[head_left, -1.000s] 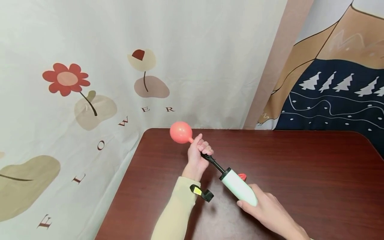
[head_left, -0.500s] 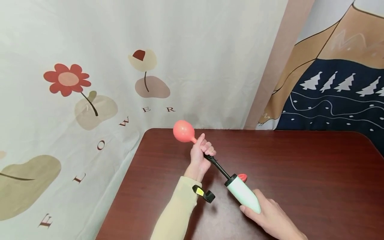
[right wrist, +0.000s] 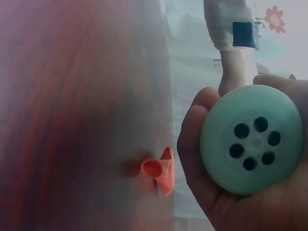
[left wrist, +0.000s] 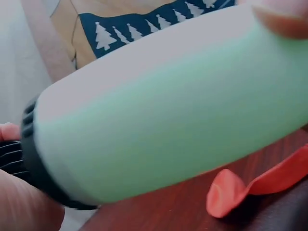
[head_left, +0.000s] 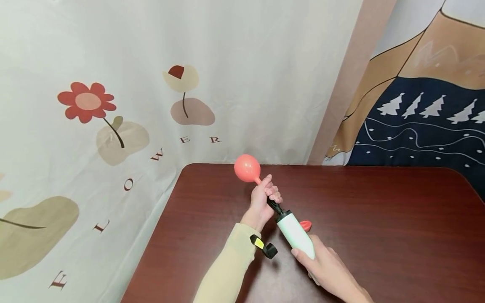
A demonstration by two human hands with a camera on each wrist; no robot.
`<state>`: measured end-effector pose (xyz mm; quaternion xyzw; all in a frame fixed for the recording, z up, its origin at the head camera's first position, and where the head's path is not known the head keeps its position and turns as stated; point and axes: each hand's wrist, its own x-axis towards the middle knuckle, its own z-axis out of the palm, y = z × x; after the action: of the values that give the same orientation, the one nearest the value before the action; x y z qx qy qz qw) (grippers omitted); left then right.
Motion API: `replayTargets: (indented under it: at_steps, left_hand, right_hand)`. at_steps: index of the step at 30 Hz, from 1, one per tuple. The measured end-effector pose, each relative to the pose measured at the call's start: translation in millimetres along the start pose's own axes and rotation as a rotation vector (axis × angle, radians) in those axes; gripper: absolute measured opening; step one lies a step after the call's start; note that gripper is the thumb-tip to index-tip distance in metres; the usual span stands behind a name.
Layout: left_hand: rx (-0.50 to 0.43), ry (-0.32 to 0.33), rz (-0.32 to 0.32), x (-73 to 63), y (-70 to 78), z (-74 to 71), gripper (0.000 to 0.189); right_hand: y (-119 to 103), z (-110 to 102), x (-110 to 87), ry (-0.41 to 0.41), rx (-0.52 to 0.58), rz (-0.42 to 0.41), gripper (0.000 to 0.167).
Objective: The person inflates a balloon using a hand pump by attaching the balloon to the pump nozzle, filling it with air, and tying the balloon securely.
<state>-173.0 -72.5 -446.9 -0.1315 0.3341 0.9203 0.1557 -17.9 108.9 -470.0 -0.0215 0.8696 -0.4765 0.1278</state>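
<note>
A small round inflated coral balloon (head_left: 247,168) sits at the far end of a hand balloon pump (head_left: 296,235). My left hand (head_left: 262,198) grips the pump's black front part and the balloon's neck, with the nozzle hidden inside the fist. The pale green barrel is in my right hand (head_left: 327,265), fingers wrapped round its rear. Barrel and left fist are close together, and little of the black rod shows. In the right wrist view, the pump's rear end (right wrist: 255,139) shows a ring of several holes, held in the palm.
A flat red balloon (head_left: 305,226) lies on the brown table (head_left: 398,219) just right of the pump. Curtains (head_left: 265,84) with printed flowers and trees hang behind the table. A black wrist camera (head_left: 265,247) is strapped over the left sleeve.
The barrel slid back off the rod, then forward over it, closing the gap to the left fist. My left hand and the inflated balloon shifted to the right.
</note>
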Motion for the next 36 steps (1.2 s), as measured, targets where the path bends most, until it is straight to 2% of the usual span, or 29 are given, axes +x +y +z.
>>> replayTargets:
  at_steps: [6,11,17,22,25,27,30,36]
  left_hand:
    - [-0.060,-0.005,0.027,3.5,18.8,-5.5,0.057]
    - [-0.101,-0.023,0.004,3.3,27.5,-6.0,0.058]
    - [-0.088,-0.040,0.025,1.3,23.3,-0.8,0.055]
    - [-0.048,-0.066,0.000,-4.2,6.4,6.7,0.055]
    - [-0.033,-0.041,-0.004,-6.6,-5.3,7.7,0.056]
    - [-0.030,-0.019,0.007,-6.6,-8.0,6.6,0.056]
    - [-0.027,-0.004,0.026,-5.5,-4.6,3.1,0.055]
    - [-0.073,-0.020,0.013,-3.2,11.2,-3.9,0.058]
  right_hand:
    - [9,-5,-17.6,0.011,-0.058,-0.007,0.045]
    - [11,-7,-24.3,-0.004,-0.059,-0.026,0.043]
    - [6,-4,-18.5,-0.030,-0.063,0.013,0.047]
    - [-1,-2,-6.4,-0.002,0.006,-0.007,0.048]
    - [-4,-2,1.7,0.009,0.039,-0.025,0.048]
    - [-5,-1,4.9,0.010,0.040,-0.018,0.049]
    - [-5,0,5.6,0.009,0.023,-0.010,0.048]
    - [-3,-2,0.3,-0.003,-0.009,-0.030,0.048]
